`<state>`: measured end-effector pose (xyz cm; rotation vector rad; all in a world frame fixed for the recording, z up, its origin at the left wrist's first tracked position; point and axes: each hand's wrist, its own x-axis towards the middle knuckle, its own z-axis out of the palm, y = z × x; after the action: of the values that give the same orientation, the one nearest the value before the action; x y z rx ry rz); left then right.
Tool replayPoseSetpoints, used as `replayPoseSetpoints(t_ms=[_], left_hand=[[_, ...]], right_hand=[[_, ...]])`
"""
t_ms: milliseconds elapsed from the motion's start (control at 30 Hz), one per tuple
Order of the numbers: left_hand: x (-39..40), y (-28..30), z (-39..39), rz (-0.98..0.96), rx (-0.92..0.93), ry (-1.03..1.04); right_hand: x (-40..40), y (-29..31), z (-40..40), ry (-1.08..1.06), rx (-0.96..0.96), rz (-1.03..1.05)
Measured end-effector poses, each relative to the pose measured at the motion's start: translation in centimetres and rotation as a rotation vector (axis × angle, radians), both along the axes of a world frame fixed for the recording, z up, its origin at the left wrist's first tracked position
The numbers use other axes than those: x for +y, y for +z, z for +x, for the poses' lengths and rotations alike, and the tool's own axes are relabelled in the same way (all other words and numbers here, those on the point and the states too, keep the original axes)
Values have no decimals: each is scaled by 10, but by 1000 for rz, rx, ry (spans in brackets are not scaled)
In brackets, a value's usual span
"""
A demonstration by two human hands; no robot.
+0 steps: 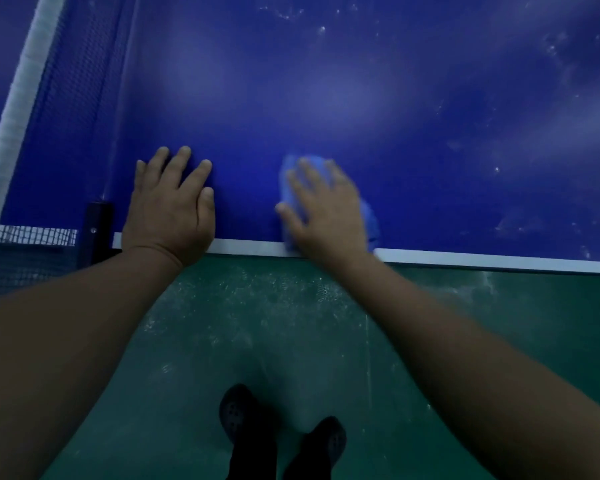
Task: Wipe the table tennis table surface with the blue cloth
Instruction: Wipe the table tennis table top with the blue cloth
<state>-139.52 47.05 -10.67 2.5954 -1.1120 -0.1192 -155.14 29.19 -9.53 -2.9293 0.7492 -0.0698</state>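
We press our right hand [326, 209], fingers straight, flat on the soft, crumpled blue cloth [368, 216] at the near white edge line of the table surface [395, 116], which is smooth, dark blue and dust-speckled. Our left hand [172, 206] lies open, palm down, beside the mesh net [66, 109]. Dark perforated clogs [236, 414] stand on the scuffed green floor [326, 341].

Green floor [326, 341], dark clogs [238, 414], net [66, 81] at left.
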Motion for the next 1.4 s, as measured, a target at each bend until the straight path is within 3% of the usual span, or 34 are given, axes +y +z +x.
replayPoseSetpoints(t_ms=[67, 133, 200, 333, 433, 467, 567, 633, 833, 900, 967, 1067, 1167, 1233, 1300, 1400], left_hand=[[0, 0, 1, -39, -11, -1], [1, -1, 0, -68, -8, -2], [1, -1, 0, -86, -3, 0], [1, -3, 1, -92, -7, 1], [0, -3, 1, -80, 1, -7], [1, -3, 1, -76, 4, -9], [1, -3, 1, -68, 18, -3], [1, -2, 1, -77, 24, -3], [-2, -1, -1, -88, 24, 7], [-1, -2, 0, -87, 21, 6], [-1, -3, -1, -98, 26, 7], [0, -2, 1, -117, 34, 0], [2, -2, 1, -145, 51, 4], [1, 0, 2, -148, 72, 5], [0, 1, 2, -139, 94, -3], [2, 2, 2, -117, 88, 5]], right_hand=[[27, 0, -8, 218, 5, 36], [12, 1, -34, 275, -9, 21], [-27, -4, -71, 103, -1, -53], [-108, -5, -150, -463, 104, -117], [-92, 1, -130, -694, 84, -59], [-73, 2, -114, -641, 61, -47], [-18, -1, -94, -162, 58, -42], [-27, -1, -111, -59, 78, -26], [-120, -12, -179, -530, 205, -166], [-121, -7, -156, -636, 168, -132], [-109, -3, -115, -604, 143, -127], [-50, -1, -44, -265, 73, -180], [20, 7, -17, 161, 95, -77], [6, 9, -23, 327, 53, -89], [-39, 3, -38, 194, 33, -141], [-95, 2, -39, -193, 99, -73]])
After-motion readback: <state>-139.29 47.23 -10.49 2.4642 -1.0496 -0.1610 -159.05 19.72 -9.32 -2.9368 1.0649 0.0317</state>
